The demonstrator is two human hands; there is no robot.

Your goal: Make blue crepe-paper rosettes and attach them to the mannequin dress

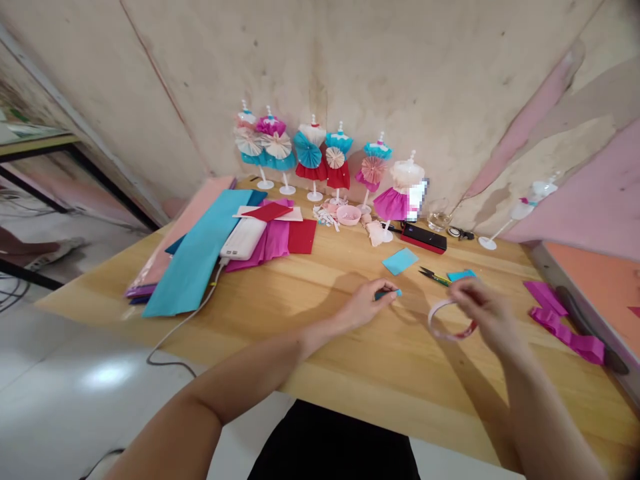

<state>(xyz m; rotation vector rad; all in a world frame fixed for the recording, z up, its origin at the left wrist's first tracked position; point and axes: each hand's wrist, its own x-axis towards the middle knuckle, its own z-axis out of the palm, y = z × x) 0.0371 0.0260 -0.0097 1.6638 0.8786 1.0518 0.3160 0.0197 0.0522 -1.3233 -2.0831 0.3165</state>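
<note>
Blue paper [399, 293] pokes from the pinching left hand [371, 302], while a pale ring [433, 321] hangs from the closed right hand [477, 307].

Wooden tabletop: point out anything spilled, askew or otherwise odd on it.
Loose scraps lie heaped beside the pink bowl, as if spilled. The far-right mannequin looks more tilted than the others, perhaps from lens distortion.

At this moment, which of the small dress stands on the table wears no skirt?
The far-right dress stand, beyond the right hand: its white body shows no skirt, while the other six stands, grouped left of it, wear blue, red or magenta skirts.
</note>
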